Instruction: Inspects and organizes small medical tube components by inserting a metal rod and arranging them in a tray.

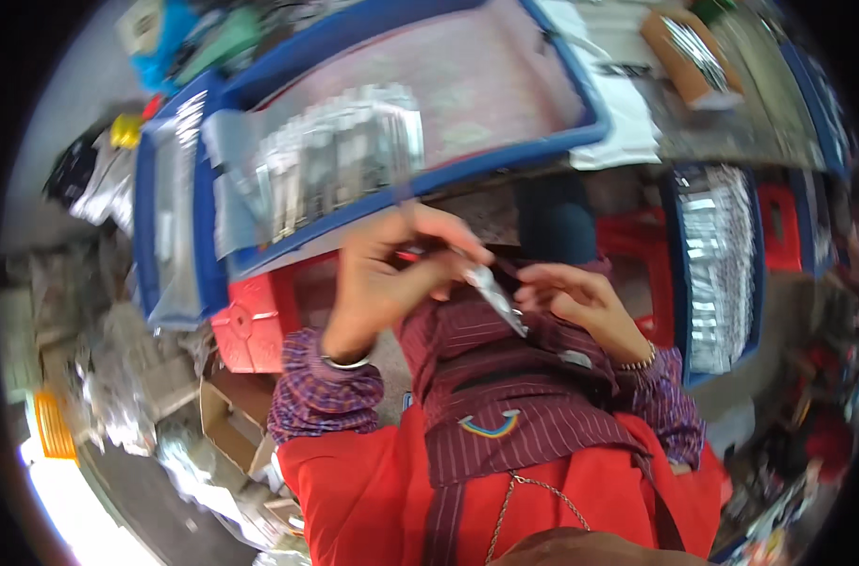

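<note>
My left hand (387, 274) is closed, thumb and fingers pinching the upper end of a slim, shiny silver piece (497, 300) in front of my apron. The piece slants down to the right; blur hides its exact kind. A thin dark strip also shows above the left knuckles, but I cannot make out whether the hand holds it. Close to the piece's lower end is my right hand (580, 300), fingers loosely bent and thumb apart, seemingly not gripping it. Beyond the left hand, a blue tray (486, 158) bears a row of shiny, slim wrapped pieces (340, 151).
A narrow blue tray (146, 226) stands at the left, and another (756, 321) with stacked silver packets is at the right. Red stools (250, 325) flank my knees. An open brown carton (658, 38) of metal pieces sits at the back right. Clutter covers the left floor.
</note>
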`<state>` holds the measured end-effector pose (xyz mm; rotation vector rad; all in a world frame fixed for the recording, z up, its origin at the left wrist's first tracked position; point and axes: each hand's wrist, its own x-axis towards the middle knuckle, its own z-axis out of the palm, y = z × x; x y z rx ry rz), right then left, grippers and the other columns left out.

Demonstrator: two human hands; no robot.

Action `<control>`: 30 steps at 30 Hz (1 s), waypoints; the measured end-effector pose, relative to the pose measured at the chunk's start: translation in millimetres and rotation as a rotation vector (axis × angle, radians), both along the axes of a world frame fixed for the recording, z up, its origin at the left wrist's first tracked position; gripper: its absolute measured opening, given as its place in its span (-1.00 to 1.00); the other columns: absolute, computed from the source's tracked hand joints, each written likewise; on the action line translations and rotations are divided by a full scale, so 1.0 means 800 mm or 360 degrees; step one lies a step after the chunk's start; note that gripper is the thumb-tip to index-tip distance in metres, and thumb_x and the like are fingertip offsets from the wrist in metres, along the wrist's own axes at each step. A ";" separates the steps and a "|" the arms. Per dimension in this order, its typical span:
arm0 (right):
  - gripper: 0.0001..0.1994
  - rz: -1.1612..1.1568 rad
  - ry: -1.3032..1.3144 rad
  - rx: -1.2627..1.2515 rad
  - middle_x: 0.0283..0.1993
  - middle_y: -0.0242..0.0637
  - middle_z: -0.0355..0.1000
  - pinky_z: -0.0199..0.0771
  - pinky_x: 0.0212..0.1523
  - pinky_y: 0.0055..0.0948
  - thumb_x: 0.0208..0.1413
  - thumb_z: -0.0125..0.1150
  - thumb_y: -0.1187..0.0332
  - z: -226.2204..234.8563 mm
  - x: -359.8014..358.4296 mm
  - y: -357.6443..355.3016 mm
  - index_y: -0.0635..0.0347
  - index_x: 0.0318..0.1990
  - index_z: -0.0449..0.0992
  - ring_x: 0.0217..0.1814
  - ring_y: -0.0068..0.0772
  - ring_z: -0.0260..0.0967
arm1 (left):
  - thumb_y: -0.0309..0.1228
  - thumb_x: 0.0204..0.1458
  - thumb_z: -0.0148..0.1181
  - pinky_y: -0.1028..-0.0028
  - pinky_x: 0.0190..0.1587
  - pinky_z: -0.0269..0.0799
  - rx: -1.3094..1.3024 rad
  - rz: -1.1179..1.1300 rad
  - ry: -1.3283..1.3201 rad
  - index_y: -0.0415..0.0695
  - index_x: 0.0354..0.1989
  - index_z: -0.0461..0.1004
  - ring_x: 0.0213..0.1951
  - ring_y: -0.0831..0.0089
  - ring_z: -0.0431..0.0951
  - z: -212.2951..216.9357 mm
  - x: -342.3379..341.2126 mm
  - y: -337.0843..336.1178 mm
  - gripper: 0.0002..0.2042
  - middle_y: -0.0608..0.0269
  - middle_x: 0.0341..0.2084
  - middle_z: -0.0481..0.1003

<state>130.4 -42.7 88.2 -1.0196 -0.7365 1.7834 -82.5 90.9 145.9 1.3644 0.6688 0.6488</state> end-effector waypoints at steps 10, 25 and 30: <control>-0.78 -0.0384 -0.0403 -0.0409 -0.48 -0.43 0.43 0.29 -0.51 -0.72 0.15 0.09 0.36 -0.076 0.042 -0.034 0.31 -0.12 0.47 -0.53 -0.73 0.29 | -0.61 0.00 0.09 0.47 -0.30 0.44 0.0723 -0.0437 0.0821 -0.08 0.01 0.39 -0.38 0.25 0.59 -0.095 0.090 -0.037 -0.65 -0.01 -0.37 0.53; -0.77 -0.0595 -0.0417 -0.0623 -0.43 -0.33 0.47 0.18 -0.61 -0.77 0.15 0.07 0.45 -0.102 0.035 -0.035 0.39 -0.08 0.46 -0.57 -0.74 0.27 | -0.58 -0.13 0.24 0.53 -0.33 0.40 0.0044 -0.0399 0.0742 -0.18 -0.05 0.46 -0.38 0.44 0.54 -0.115 0.019 -0.069 -0.62 0.15 -0.39 0.52; -0.75 -0.0604 -0.0472 -0.0580 -0.43 -0.33 0.47 0.22 -0.59 -0.75 0.16 0.09 0.44 -0.106 0.028 -0.037 0.40 -0.06 0.45 -0.58 -0.74 0.26 | -0.56 -0.12 0.24 0.50 -0.31 0.40 0.0089 -0.0386 0.0780 -0.19 -0.07 0.47 -0.37 0.37 0.55 -0.114 0.022 -0.067 -0.65 0.10 -0.40 0.52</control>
